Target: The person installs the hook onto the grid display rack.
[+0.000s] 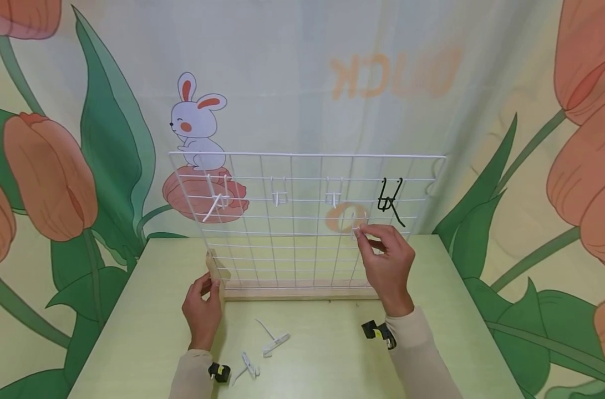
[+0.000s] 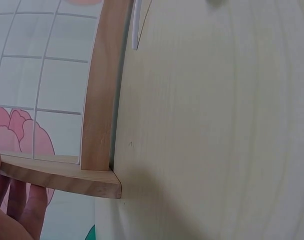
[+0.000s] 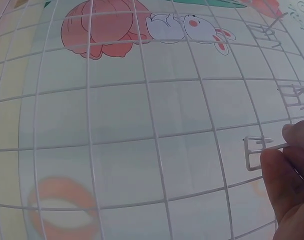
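Observation:
A white wire grid panel [image 1: 307,154] stands upright in a wooden base [image 1: 302,293]. My right hand [image 1: 389,263] pinches the rod of a white wire hook [image 3: 249,155] between thumb and fingers, right at the front of the grid. The hook's square frame overlaps the grid wires in the right wrist view. My left hand [image 1: 202,310] grips the wooden side foot [image 2: 66,182] at the base's left end, with fingers under it and the thumb at its upper edge. Three white hooks [image 1: 333,197] hang in a row on the grid, with a black hook [image 1: 386,203] to their right.
Two loose white hooks, one farther back [image 1: 276,344] and one nearer [image 1: 249,366], lie on the pale tabletop [image 1: 322,354] in front of the base. A printed curtain [image 1: 292,83] with a rabbit and tulips hangs behind the grid.

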### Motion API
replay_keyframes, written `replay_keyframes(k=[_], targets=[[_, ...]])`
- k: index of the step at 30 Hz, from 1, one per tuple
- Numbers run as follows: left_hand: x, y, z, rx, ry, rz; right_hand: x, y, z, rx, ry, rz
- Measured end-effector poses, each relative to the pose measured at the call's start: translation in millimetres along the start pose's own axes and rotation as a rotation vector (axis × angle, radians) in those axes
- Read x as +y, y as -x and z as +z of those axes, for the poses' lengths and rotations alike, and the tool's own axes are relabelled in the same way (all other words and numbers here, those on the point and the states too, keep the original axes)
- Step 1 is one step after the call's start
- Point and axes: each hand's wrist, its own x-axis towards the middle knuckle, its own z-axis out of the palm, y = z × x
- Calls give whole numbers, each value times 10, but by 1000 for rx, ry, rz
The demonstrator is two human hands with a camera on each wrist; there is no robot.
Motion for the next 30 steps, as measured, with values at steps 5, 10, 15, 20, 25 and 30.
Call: replay_keyframes(k=[5, 10, 15, 20, 25, 30], targets=[[-4, 7, 7, 6, -14, 0, 38, 73, 8, -24, -9, 1], [-9, 9, 9, 2, -18, -3, 53, 138, 7, -26, -17, -10], [-18, 4, 11, -5, -8, -8, 63, 195, 5, -39, -1, -12], [-20, -3, 10, -9, 2, -10, 73, 235, -2, -48, 17, -10], [-27, 2, 13, -9, 0, -12, 57, 280, -39, -49, 55, -10], [-29, 6, 10, -14, -1, -13, 26, 362, -76, -54, 63, 41]])
